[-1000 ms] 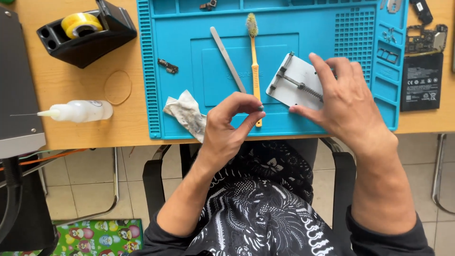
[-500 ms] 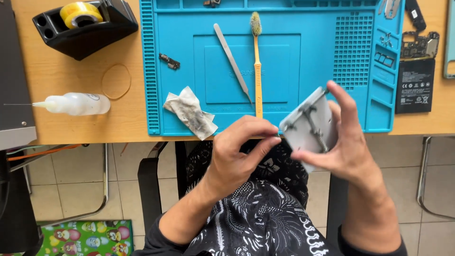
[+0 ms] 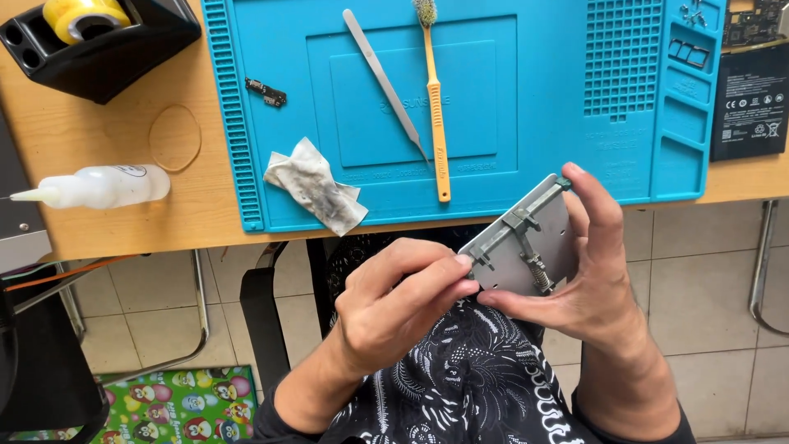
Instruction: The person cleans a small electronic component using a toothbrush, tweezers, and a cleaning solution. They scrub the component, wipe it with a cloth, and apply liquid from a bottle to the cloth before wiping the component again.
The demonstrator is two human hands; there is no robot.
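Below the surface's (image 3: 197, 210) edge, over the lap, I saw the grey spring-loaded holder plate (image 3: 526, 247) clamped in the right hand (image 3: 588, 284), empty; the left hand (image 3: 394, 304) pinched its corner, tweezers (image 3: 385, 80) and brush (image 3: 434, 99) untouched on the blue mat (image 3: 559, 123).

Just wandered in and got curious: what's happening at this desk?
A seated person holds a small grey metal clamp plate over their lap, off the desk. The right hand grips it by the edges, while the left hand pinches its lower corner. On the blue mat lie tweezers, a yellow brush and a dirty wipe.
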